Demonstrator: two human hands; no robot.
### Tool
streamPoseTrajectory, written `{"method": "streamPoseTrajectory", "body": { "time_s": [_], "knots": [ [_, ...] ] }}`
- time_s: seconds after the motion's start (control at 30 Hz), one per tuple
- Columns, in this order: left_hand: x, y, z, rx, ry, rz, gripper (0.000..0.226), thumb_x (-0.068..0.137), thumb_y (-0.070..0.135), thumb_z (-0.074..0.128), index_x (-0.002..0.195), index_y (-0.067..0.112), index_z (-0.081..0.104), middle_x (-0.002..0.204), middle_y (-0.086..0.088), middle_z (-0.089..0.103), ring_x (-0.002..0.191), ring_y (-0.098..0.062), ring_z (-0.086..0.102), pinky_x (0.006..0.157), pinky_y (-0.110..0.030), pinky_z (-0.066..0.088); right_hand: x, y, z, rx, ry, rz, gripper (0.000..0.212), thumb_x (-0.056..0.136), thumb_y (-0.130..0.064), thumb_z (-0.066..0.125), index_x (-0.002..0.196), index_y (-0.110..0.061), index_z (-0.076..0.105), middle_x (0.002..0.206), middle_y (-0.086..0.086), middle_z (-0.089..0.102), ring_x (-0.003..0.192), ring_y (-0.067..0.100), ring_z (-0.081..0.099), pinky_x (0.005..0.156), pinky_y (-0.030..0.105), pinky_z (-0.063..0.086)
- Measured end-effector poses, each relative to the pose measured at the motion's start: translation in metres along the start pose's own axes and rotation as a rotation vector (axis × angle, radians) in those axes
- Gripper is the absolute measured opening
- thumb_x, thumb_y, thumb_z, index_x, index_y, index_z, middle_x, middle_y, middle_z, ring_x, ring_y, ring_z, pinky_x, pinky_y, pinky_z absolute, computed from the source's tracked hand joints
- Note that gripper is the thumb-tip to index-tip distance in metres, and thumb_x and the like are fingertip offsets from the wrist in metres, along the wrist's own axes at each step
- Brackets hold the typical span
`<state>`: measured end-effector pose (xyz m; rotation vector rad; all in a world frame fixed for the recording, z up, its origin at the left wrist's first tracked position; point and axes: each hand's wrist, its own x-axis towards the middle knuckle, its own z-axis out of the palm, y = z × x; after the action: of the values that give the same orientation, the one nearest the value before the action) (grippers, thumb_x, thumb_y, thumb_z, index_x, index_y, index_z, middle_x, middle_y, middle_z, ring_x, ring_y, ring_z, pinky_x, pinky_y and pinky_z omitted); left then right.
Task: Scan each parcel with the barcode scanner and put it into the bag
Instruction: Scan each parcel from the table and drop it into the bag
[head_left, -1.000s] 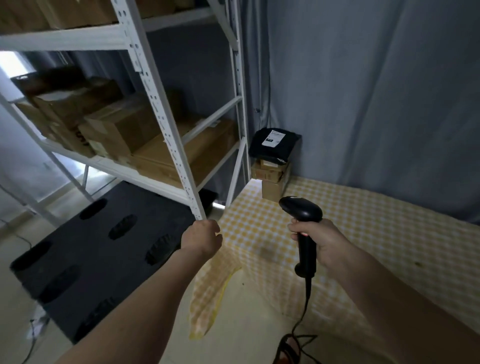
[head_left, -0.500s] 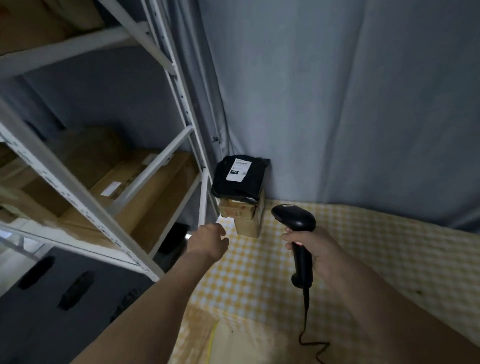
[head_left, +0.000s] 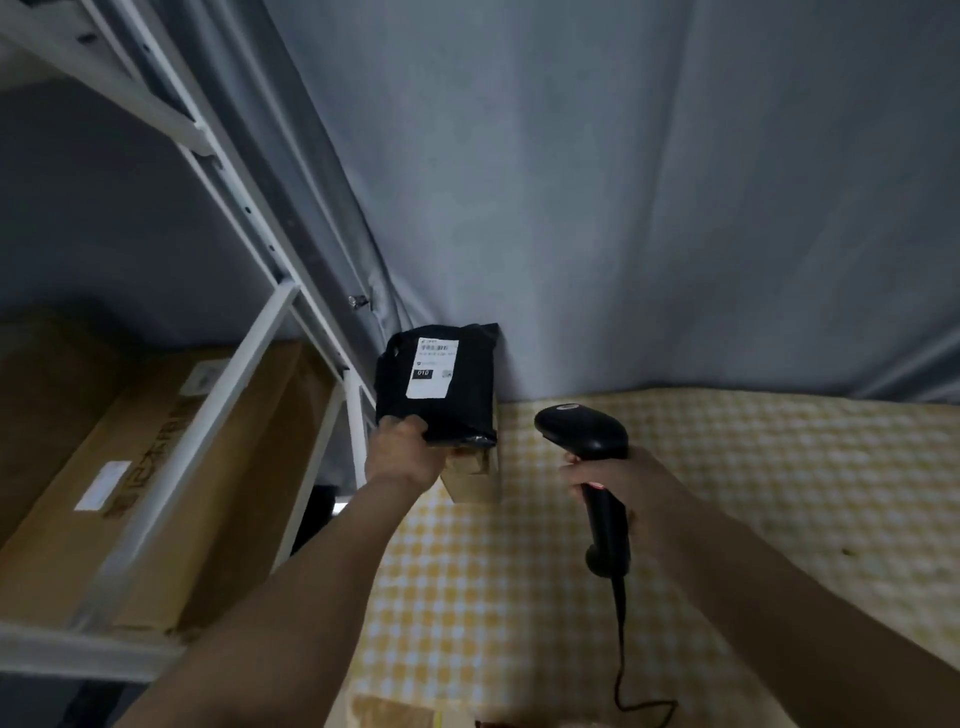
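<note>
A black plastic parcel (head_left: 457, 400) with a white label lies on top of small cardboard boxes (head_left: 472, 480) at the table's far left corner. My left hand (head_left: 402, 454) grips the parcel's near left edge. To the right, my right hand (head_left: 618, 486) holds a black barcode scanner (head_left: 587, 434) upright by its handle, its head level with the parcel and a short way from it. The scanner's cable trails down toward the lower edge. No bag can be made out with certainty.
The table (head_left: 727, 493) wears a yellow checked cloth. A white metal shelf rack (head_left: 218, 395) with large cardboard boxes (head_left: 130, 493) stands close on the left. A grey curtain (head_left: 623, 182) hangs behind the table.
The view has swung up and toward the corner. My left hand has reached forward and taken hold of the black parcel. My right hand keeps the scanner, now closer to the parcel.
</note>
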<state>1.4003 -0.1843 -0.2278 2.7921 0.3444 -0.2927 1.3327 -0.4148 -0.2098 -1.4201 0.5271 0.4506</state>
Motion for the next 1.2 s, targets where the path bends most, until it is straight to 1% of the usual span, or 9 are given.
{"method": "streamPoseTrajectory", "body": {
  "time_s": [0.13, 0.3, 0.47, 0.57, 0.67, 0.8, 1.0, 1.1, 1.2],
  "knots": [
    [0.058, -0.007, -0.011, -0.062, 0.001, -0.042, 0.050, 0.085, 0.025, 0.065, 0.132, 0.010, 0.052, 0.131, -0.017, 0.045, 0.126, -0.032, 0.041, 0.104, -0.036, 0.040, 0.036, -0.015, 0.030, 0.041, 0.053, 0.024, 0.012, 0.074, 0.002, 0.071, 0.086, 0.003, 0.067, 0.074, 0.015, 0.059, 0.069, 0.024, 0.055, 0.069, 0.034, 0.045],
    [0.132, -0.021, -0.019, -0.214, -0.056, -0.137, 0.044, 0.084, 0.022, 0.066, 0.123, 0.004, 0.057, 0.122, -0.019, 0.058, 0.115, -0.034, 0.054, 0.091, -0.035, 0.047, 0.081, -0.037, 0.075, 0.075, 0.066, 0.032, 0.007, 0.078, 0.005, 0.068, 0.077, 0.000, 0.064, 0.062, 0.007, 0.058, 0.056, 0.018, 0.054, 0.055, 0.025, 0.045],
    [0.214, -0.047, 0.008, -0.455, -0.131, -0.331, 0.065, 0.064, 0.024, 0.070, 0.122, -0.002, 0.055, 0.119, -0.022, 0.060, 0.102, -0.037, 0.063, 0.089, -0.040, 0.055, 0.119, -0.047, 0.113, 0.104, 0.061, 0.059, 0.010, 0.077, 0.006, 0.070, 0.079, -0.001, 0.064, 0.065, 0.010, 0.059, 0.059, 0.019, 0.056, 0.060, 0.028, 0.046],
    [0.214, -0.038, -0.005, -0.693, -0.193, -0.405, 0.042, 0.082, 0.004, 0.068, 0.119, -0.007, 0.053, 0.111, -0.012, 0.059, 0.075, -0.029, 0.062, 0.058, -0.036, 0.060, 0.136, -0.046, 0.126, 0.094, 0.078, 0.081, 0.010, 0.076, 0.006, 0.071, 0.079, -0.001, 0.064, 0.064, 0.010, 0.059, 0.059, 0.019, 0.056, 0.058, 0.029, 0.045],
    [0.223, -0.036, 0.002, -0.837, -0.237, -0.462, 0.037, 0.090, -0.003, 0.060, 0.126, -0.003, 0.052, 0.114, -0.016, 0.054, 0.089, -0.029, 0.056, 0.037, -0.023, 0.049, 0.147, -0.043, 0.132, 0.090, 0.096, 0.106, 0.011, 0.076, 0.005, 0.071, 0.081, -0.001, 0.064, 0.064, 0.009, 0.060, 0.060, 0.020, 0.057, 0.058, 0.029, 0.045],
    [0.230, -0.035, 0.010, -0.907, -0.254, -0.513, 0.044, 0.091, 0.003, 0.063, 0.132, 0.000, 0.050, 0.131, -0.019, 0.052, 0.117, -0.035, 0.054, 0.053, -0.030, 0.054, 0.153, -0.041, 0.134, 0.087, 0.124, 0.120, 0.012, 0.076, 0.005, 0.071, 0.084, 0.000, 0.064, 0.066, 0.009, 0.061, 0.061, 0.020, 0.058, 0.058, 0.029, 0.045],
    [0.219, -0.022, 0.001, -1.011, -0.272, -0.521, 0.035, 0.097, 0.007, 0.055, 0.131, 0.001, 0.051, 0.134, -0.018, 0.051, 0.104, -0.031, 0.051, 0.059, -0.031, 0.052, 0.150, -0.039, 0.134, 0.096, 0.132, 0.122, 0.013, 0.075, 0.005, 0.072, 0.084, -0.001, 0.064, 0.069, 0.009, 0.062, 0.065, 0.021, 0.059, 0.073, 0.037, 0.051],
    [0.205, -0.014, -0.002, -1.050, -0.267, -0.486, 0.032, 0.099, 0.006, 0.052, 0.130, 0.006, 0.051, 0.132, -0.018, 0.053, 0.104, -0.033, 0.056, 0.044, -0.027, 0.055, 0.143, -0.037, 0.129, 0.091, 0.143, 0.112, 0.013, 0.075, 0.004, 0.072, 0.084, -0.001, 0.065, 0.072, 0.011, 0.063, 0.067, 0.022, 0.060, 0.079, 0.040, 0.051],
    [0.187, -0.001, -0.009, -1.104, -0.324, -0.378, 0.030, 0.100, 0.005, 0.047, 0.130, 0.009, 0.050, 0.124, -0.016, 0.059, 0.091, -0.030, 0.059, 0.067, -0.036, 0.058, 0.130, -0.039, 0.122, 0.095, 0.150, 0.104, 0.011, 0.075, 0.005, 0.072, 0.082, -0.001, 0.065, 0.073, 0.013, 0.063, 0.069, 0.024, 0.059, 0.088, 0.045, 0.051]
  ]
}}
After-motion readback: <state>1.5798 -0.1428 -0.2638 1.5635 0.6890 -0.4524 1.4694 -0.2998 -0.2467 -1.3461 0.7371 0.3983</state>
